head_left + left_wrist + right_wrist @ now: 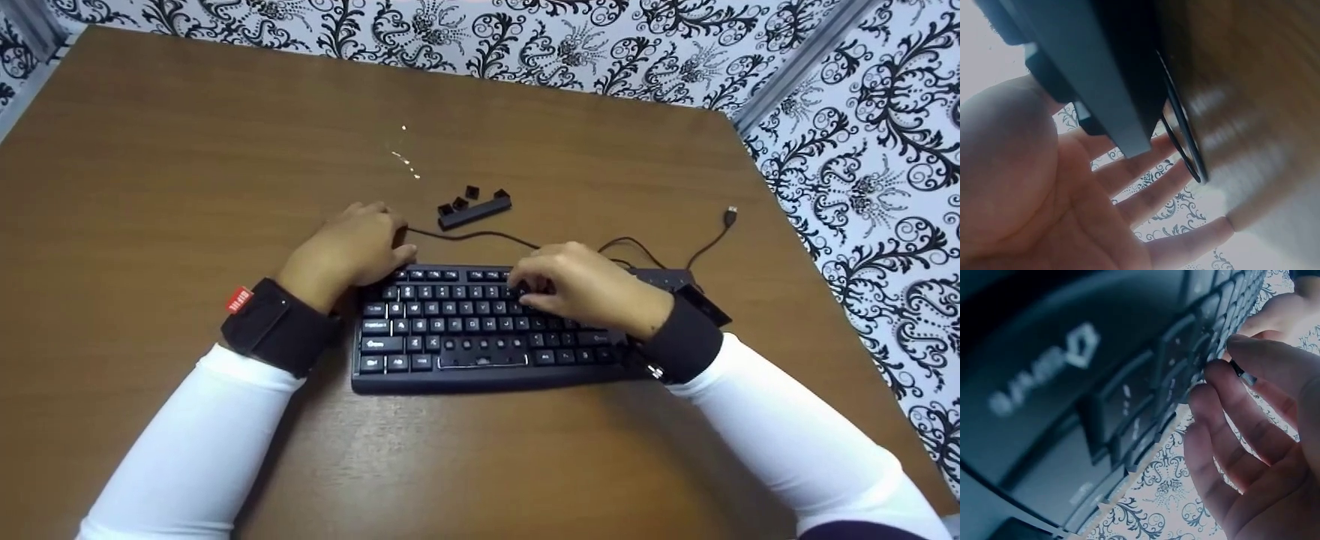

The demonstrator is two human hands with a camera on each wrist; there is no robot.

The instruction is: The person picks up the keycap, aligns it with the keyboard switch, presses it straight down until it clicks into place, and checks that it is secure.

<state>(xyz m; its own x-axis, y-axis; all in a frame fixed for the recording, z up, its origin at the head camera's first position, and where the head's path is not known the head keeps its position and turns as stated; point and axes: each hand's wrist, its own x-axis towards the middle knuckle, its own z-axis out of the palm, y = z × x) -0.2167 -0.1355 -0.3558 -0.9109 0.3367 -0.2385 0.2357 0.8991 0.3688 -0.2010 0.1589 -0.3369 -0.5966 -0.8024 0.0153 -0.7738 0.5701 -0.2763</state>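
Observation:
A black keyboard (pixel 450 381) lies flat on the wooden table, with its space-bar slot and part of the row above it stripped of caps. My left hand (pixel 352 244) is at its back left corner, thumb on the edge and the other fingers (pixel 1185 242) stretched out beyond. Over the upper key rows, my right hand (pixel 589 289) pinches a small black keycap (pixel 1243 375) between thumb and index finger. Behind the keyboard lie a loose space bar (pixel 476 213) and several loose keycaps (pixel 472 192).
The keyboard's cable (pixel 480 235) runs along its back edge and ends in a USB plug (pixel 730 216) at the right. Small bright spots (pixel 405 159) show on the table (pixel 225 150) farther back. Patterned wallpaper (pixel 570 45) stands behind the table.

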